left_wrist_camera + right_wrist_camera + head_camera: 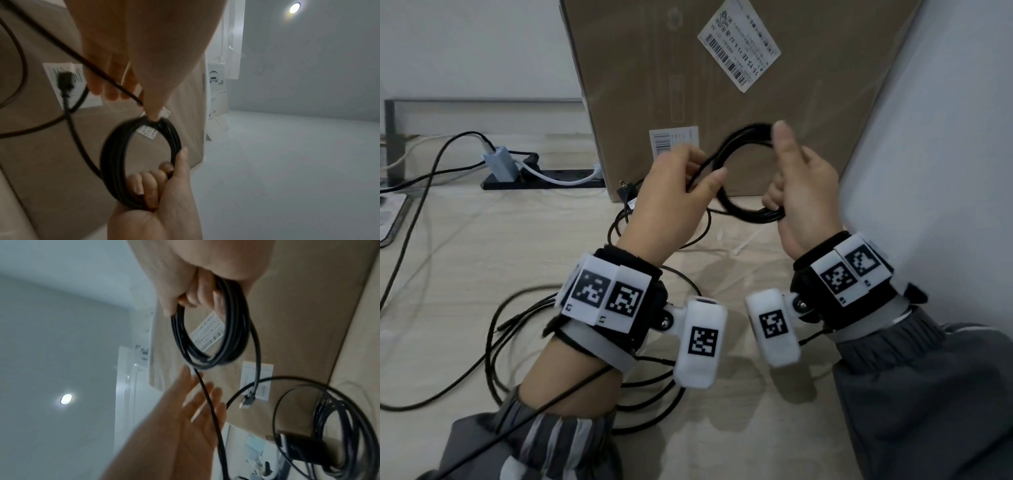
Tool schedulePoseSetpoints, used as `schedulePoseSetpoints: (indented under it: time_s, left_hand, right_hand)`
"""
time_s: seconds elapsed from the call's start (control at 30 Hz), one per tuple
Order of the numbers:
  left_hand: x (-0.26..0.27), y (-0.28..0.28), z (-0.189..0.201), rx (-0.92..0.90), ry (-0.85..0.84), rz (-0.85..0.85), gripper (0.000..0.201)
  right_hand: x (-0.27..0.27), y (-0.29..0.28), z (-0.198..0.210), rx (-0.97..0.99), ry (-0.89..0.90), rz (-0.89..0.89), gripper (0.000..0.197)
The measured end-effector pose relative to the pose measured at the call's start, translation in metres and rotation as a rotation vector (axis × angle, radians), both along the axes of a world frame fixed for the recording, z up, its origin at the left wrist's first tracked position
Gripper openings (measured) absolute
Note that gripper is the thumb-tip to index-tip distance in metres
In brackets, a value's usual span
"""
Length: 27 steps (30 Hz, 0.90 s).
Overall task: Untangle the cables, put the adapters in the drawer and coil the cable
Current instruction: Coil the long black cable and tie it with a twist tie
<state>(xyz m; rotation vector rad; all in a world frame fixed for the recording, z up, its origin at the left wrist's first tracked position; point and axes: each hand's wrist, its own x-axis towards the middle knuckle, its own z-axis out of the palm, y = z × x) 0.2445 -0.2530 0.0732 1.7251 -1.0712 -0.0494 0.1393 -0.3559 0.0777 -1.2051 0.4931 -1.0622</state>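
While her right hand (803,192) grips the coiled black cable (743,174), her left hand (674,192) pinches its loose strand beside it.

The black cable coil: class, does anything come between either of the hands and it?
No. The right hand grips the coil directly, fingers curled round its strands. The left hand pinches the loose strand feeding onto it. Nothing visible lies between; the cardboard box stands behind.
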Motion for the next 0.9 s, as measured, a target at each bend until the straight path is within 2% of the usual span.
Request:
schedulePoseSetpoints:
  time_s: [0.1,0.23,0.33,0.4,0.53,0.67,0.77,0.83,0.9]
  left_hand:
    - [-0.001,0.0,0.0,-0.024,0.079,0.051,0.019]
    - [-0.005,-0.002,-0.005,0.143,0.107,0.008,0.032]
    - [-0.006,-0.002,-0.006,0.178,0.126,-0.087,0.04]
    - [-0.008,-0.003,-0.006,0.163,0.198,-0.144,0.047]
    - [-0.017,-0.006,-0.005,0.164,0.348,-0.137,0.057]
    - [-0.02,-0.006,-0.004,0.292,0.504,-0.17,0.059]
    - [-0.017,-0.008,-0.003,0.156,0.674,-0.217,0.052]
    - [-0.017,-0.009,-0.003,0.003,0.728,-0.206,0.035]
    - [-0.017,-0.011,-0.004,-0.135,0.744,-0.174,0.028]
  right_hand:
    - [-0.005,-0.009,0.003,0.091,-0.128,-0.165,0.033]
    - [-0.007,-0.011,0.003,0.13,-0.187,-0.208,0.035]
    - [-0.006,-0.008,0.003,0.161,-0.221,-0.159,0.039]
    - [-0.004,-0.006,0.003,0.179,-0.246,-0.112,0.041]
    - [0.0,0.001,0.0,0.229,-0.281,0.021,0.043]
    - [0.005,0.011,-0.004,0.233,-0.269,0.112,0.045]
    - [0.006,0.015,-0.001,0.226,-0.261,0.162,0.047]
    - [0.008,0.016,-0.001,0.247,-0.272,0.219,0.047]
    - [0.011,0.016,-0.006,0.29,-0.292,0.296,0.048]
